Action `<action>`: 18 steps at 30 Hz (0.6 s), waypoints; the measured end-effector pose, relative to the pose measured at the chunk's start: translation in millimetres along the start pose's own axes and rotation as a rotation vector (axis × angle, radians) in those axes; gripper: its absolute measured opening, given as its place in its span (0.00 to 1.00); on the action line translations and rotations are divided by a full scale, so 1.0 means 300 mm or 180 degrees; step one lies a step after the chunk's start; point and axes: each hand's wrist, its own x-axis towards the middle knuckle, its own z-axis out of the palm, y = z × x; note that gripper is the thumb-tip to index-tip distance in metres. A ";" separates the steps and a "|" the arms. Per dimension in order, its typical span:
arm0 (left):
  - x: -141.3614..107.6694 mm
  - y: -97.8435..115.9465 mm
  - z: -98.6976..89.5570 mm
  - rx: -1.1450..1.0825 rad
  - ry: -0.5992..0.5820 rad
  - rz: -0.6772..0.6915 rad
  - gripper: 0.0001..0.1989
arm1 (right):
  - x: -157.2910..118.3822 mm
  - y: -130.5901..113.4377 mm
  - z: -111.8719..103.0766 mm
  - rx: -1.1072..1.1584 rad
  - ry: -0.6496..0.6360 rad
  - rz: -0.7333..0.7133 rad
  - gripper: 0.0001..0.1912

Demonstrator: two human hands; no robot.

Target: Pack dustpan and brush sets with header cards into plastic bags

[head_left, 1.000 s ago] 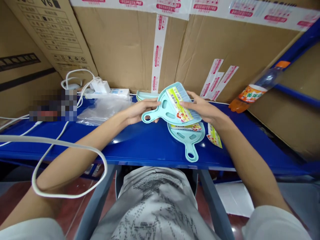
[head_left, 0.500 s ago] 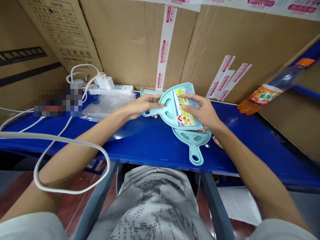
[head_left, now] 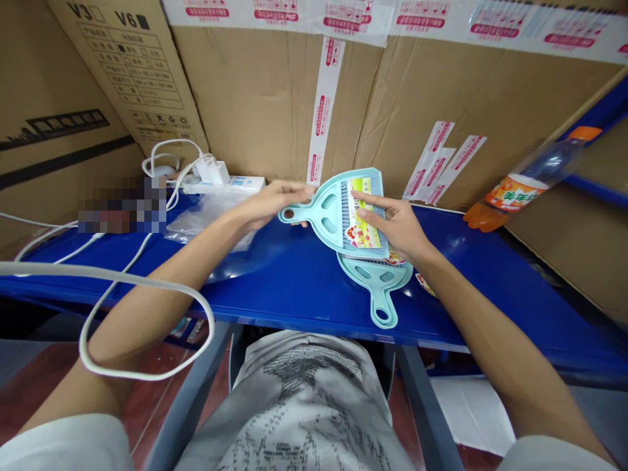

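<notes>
A light teal dustpan (head_left: pixel 328 204) is held tilted above the blue table, its handle to the left. A small brush with blue-grey bristles (head_left: pixel 345 219) sits in its pan under a yellow and white label card (head_left: pixel 362 216). My left hand (head_left: pixel 275 201) is closed around the handle from behind, with fingertips showing below it. My right hand (head_left: pixel 400 226) grips the right side of the pan, thumb and forefinger over the label. Below lies a second teal dustpan (head_left: pixel 381 281), handle toward me, its upper part hidden by the first.
Left on the blue table (head_left: pixel 275 281) lie a clear plastic bag (head_left: pixel 196 212), a white power strip with plug (head_left: pixel 213 171) and white cables. One cable (head_left: pixel 147 281) loops over my left forearm. An orange drink bottle (head_left: pixel 520 190) leans at the right. Cardboard (head_left: pixel 255 98) stands behind.
My left thumb has shifted off the front of the handle, so the hole in its end shows more. My right hand keeps its grip. The camera view has tilted up slightly.
</notes>
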 end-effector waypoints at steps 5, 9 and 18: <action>-0.022 -0.003 -0.232 0.2909 0.1644 -0.0708 0.19 | 0.031 -0.026 -0.090 0.0208 0.0496 -0.0176 0.32; -0.041 -0.039 -0.365 0.3912 0.1517 -0.1906 0.22 | 0.045 -0.045 -0.171 0.0313 0.0904 -0.0257 0.32; -0.049 -0.040 -0.411 0.3494 0.0690 -0.2725 0.31 | 0.027 -0.078 -0.167 0.0603 0.0648 0.0049 0.37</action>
